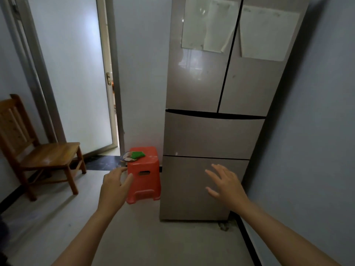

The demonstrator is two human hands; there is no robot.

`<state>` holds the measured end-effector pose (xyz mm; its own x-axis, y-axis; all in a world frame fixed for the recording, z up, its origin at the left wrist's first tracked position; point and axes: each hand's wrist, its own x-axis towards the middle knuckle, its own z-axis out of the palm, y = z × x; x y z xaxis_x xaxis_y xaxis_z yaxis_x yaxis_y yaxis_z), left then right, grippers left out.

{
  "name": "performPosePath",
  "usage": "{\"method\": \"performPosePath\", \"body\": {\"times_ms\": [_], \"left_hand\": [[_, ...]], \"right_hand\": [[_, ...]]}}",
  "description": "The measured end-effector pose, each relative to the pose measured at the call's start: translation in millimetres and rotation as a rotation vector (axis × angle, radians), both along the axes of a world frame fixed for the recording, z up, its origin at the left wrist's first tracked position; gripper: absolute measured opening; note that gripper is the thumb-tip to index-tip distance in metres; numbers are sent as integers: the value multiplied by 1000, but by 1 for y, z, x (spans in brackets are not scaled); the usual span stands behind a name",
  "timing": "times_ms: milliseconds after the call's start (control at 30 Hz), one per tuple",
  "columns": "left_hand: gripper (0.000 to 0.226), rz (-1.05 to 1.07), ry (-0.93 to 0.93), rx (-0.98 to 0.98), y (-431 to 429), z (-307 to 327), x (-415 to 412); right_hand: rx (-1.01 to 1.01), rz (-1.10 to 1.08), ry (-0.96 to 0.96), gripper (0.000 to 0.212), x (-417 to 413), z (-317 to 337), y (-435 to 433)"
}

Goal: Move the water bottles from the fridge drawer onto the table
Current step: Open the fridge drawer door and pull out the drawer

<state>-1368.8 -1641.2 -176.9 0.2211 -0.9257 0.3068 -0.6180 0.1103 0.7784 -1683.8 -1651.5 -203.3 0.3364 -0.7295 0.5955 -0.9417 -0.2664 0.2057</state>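
A tall beige fridge (217, 83) stands against the right wall, with two upper doors and two drawers below, all shut. The middle drawer (213, 135) and the bottom drawer (184, 187) show flat fronts. No water bottle and no table are in view. My right hand (225, 185) is held out in front of the bottom drawer with its fingers spread and nothing in it. My left hand (114, 187) hangs open just left of a red stool, also holding nothing.
A red plastic stool (144, 175) with a green cloth (138, 154) on top stands against the fridge's left side. A wooden chair (38, 150) sits at the left wall. A frosted glass door (73, 73) stands ajar behind. Papers (209, 25) hang on the fridge doors.
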Motion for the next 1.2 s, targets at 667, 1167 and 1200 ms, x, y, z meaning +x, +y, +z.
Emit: {"method": "performPosePath", "body": {"times_ms": [667,1167,1200], "left_hand": [[11,12,311,218,-236,-81,59],[14,-116,235,207,-375,-77,-21],[13,-127,215,205,-390,-74,-30]], "right_hand": [[232,-93,-79,54,61,-42,-209],[332,-132,-181,62,63,-44,-357],[311,-118,-184,61,60,-39,-374]]}}
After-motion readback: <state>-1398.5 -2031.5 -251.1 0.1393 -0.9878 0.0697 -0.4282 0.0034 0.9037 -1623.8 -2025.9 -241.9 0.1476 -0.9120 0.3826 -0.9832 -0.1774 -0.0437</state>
